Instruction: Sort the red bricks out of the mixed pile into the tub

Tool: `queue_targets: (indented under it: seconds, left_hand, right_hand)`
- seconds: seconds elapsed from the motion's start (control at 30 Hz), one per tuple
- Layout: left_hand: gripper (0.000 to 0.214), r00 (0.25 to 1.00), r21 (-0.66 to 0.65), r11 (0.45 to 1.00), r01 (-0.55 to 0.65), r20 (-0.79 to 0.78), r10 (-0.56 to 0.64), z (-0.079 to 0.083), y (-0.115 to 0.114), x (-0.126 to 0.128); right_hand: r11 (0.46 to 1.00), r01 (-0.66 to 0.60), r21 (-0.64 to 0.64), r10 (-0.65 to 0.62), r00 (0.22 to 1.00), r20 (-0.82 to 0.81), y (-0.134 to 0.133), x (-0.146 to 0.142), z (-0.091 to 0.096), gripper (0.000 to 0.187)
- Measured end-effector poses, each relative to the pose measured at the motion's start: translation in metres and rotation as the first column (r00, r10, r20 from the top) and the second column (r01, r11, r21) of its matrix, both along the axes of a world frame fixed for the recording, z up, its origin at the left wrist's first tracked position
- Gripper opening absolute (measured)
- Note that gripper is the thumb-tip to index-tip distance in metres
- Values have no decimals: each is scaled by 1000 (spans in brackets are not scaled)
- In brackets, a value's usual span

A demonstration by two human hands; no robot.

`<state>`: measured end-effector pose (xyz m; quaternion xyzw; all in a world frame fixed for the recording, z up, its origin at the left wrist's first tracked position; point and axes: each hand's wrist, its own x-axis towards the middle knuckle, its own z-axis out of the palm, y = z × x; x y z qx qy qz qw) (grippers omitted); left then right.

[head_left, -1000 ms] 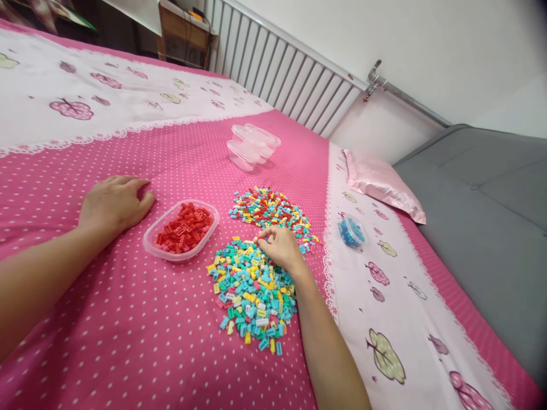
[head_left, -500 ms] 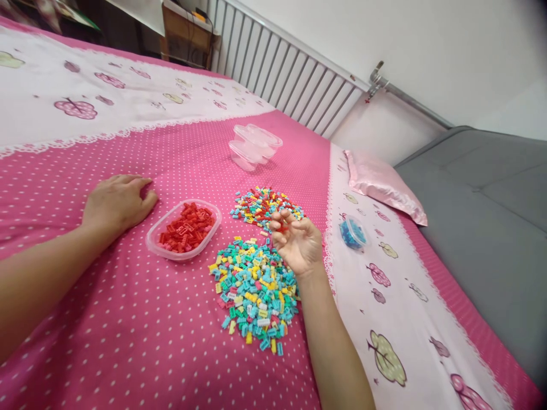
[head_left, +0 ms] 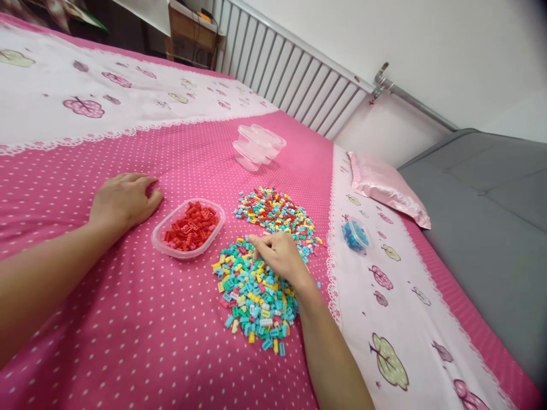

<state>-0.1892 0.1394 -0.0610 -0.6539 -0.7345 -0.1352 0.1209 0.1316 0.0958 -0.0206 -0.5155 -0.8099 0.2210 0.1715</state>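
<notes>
My right hand [head_left: 280, 253] rests palm down on the near pile of small mixed-colour bricks [head_left: 252, 296], its fingers curled together in a pinch over the pile's top edge; what they hold is hidden. A second mixed pile [head_left: 277, 213] lies just beyond it. Left of the piles stands a clear oval tub of red bricks [head_left: 188, 228]. My left hand [head_left: 123, 199] lies flat on the pink dotted bedspread [head_left: 128, 319] beside that tub, fingers loosely spread, holding nothing.
A small clear tub of blue bricks [head_left: 354, 234] sits right of the piles on the pale border. Stacked empty clear tubs [head_left: 258, 147] stand farther back. A pink pillow [head_left: 384, 185], a white radiator [head_left: 290, 74] and a grey sofa [head_left: 491, 228] lie beyond.
Half a second ago my right hand was lifted and turned palm up with a red brick at its fingertips; it has now turned over and dropped back onto the near pile. The left hand has stayed put.
</notes>
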Motion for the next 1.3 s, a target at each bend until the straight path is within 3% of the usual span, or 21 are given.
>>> queue_targets:
  seconds: [0.1,0.2,0.43,0.57,0.63,0.73,0.83,1.0,1.13,1.23,1.3]
  left_hand:
    - [56,1000,-10,1000,-5,-2,5,1,-1,1]
    - [56,1000,-21,1000,-17,-5,17,3,-2,2]
    - [56,999,-38,999,-32,24,32,5,-2,4]
    - [56,999,-45,999,-28,26,29,4,-1,3]
    - [56,999,-42,999,-27,29,28,4,-1,3]
    - [57,1000,-23,1000,-18,23,18,4,-2,3]
    - [58,1000,-20,1000,-9,13,9,5,-2,3]
    - [58,1000,-17,1000,2,2,-2,3,0,2]
    - [58,1000,0,1000,3,9,-3,1,0,1]
    - [58,1000,11,1000,2,7,-2,1,0,2]
    - [59,1000,16,1000,2,7,-3,2,-1,2]
  right_hand:
    - [997,64,50,-65,998,12,2,1,-1,39]
    - [999,35,39,-36,999,37,2,-3,-6,19]
    - [999,32,27,-35,991,131,-2,-9,-12,22]
    - [1000,27,5,-28,998,63,0,-5,-6,24]
    - [996,80,-34,-81,996,-36,5,4,-1,25]
    - [961,277,-13,-277,955,-108,15,28,6,27]
    - [888,455,72,-457,890,11,25,57,10,25]
    - [848,523,84,-527,815,240,30,82,5,22]
    - [870,493,-7,-463,822,331,29,82,1,25]
    - [933,290,-211,-238,941,240,28,82,1,26]
    - [942,157,-298,-120,983,140,27,84,3,23]
